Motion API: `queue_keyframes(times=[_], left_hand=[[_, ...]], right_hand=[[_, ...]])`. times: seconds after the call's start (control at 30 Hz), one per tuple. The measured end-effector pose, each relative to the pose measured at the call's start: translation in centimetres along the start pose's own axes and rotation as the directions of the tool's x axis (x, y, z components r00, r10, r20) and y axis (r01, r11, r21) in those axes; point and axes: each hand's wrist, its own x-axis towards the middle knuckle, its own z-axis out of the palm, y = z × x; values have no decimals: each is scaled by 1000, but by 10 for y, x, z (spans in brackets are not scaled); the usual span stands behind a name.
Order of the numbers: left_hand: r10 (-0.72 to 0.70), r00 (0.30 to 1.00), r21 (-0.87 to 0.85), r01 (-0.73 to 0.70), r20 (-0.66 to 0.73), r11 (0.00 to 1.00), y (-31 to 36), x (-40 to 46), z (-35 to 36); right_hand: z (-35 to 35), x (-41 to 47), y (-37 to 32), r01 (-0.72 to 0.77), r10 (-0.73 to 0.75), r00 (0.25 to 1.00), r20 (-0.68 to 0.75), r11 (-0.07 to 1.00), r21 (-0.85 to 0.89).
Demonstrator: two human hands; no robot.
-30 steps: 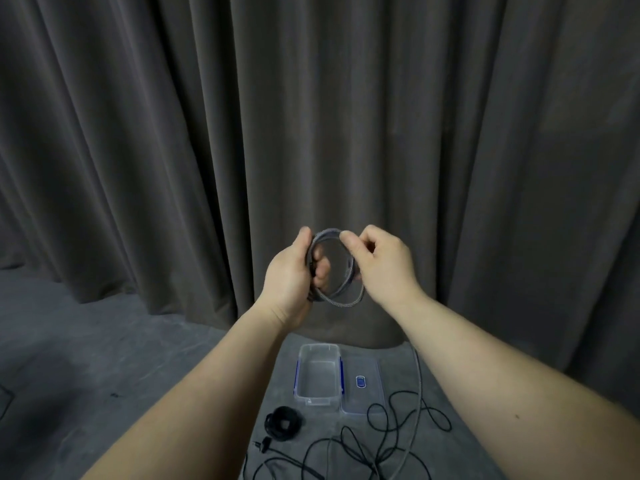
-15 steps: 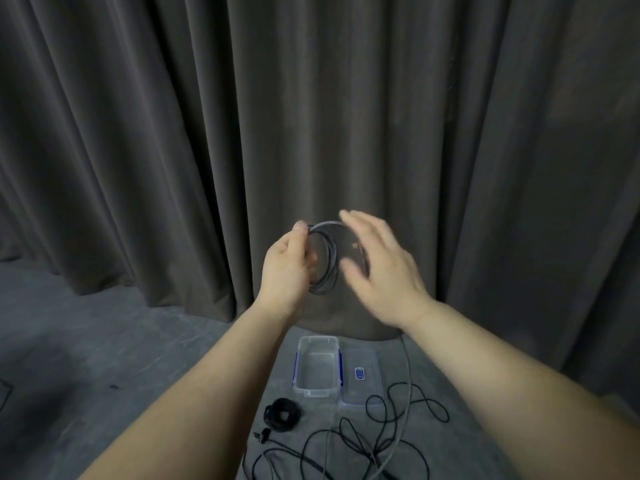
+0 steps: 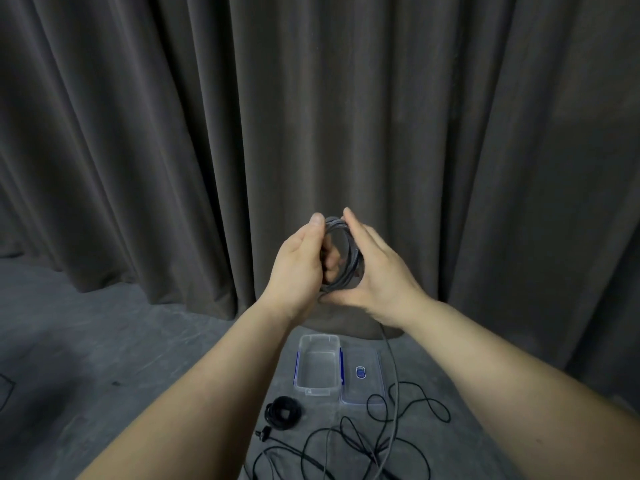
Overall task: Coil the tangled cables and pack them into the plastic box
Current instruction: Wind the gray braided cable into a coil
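Both arms are stretched out in front of a dark grey curtain (image 3: 207, 133), with a grey cable coil (image 3: 341, 258) held up between the two hands. The left hand (image 3: 298, 265) has its fingers curled through the ring, thumb up along the top edge, so it's properly gripping the loops. The right hand (image 3: 377, 275) is against the coil's right side with the fingers mostly straight, fingertips at the top and thumb under the bottom edge, more cupping it than grabbing it. A loose grey tail of the same cable (image 3: 393, 393) drops from under the right wrist down to the floor.

Down on the grey concrete floor (image 3: 104, 341), right below the hands, sits the clear plastic box (image 3: 317, 365) with blue clips on its sides, open and with nothing visible inside. Its clear lid (image 3: 363, 375) lies flat just to the right, touching or nearly touching the box, with a small blue label in the middle.

Nearer than the box, a bit to the left, there's a black cable already wound into a tight little bundle (image 3: 282, 412). A small black plug (image 3: 265, 432) lies just near of it. To the right and nearer still, a long black cable (image 3: 363, 441) sprawls in messy loops, one loop running over the near edge of the lid.
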Motion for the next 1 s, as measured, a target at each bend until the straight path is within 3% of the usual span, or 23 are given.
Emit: queue_keyframes(times=[0.23,0.4,0.53,0.77,0.9,1.0], left_hand=[[-109,993,-136,104,-31,985,-1,-7,2],[-71,985,125,91,-158,988,2,-7,5],[-95,967,72,115,-235,991,4,-7,8],[21,999,255,-10,-41,967,-3,-13,5],[15,1000,98,-15,1,995,3,-13,3],[17,998,-8,-18,-64,1000,3,-6,2]], right_hand=[[0,2,-2,-57,55,994,91,998,15],[1,5,-2,-81,80,995,66,997,5],[0,5,-1,-97,98,993,72,995,-16],[-3,4,3,-118,114,989,91,992,45],[-6,7,-2,-99,92,988,126,994,48],[-6,12,-5,-96,84,987,138,992,86]])
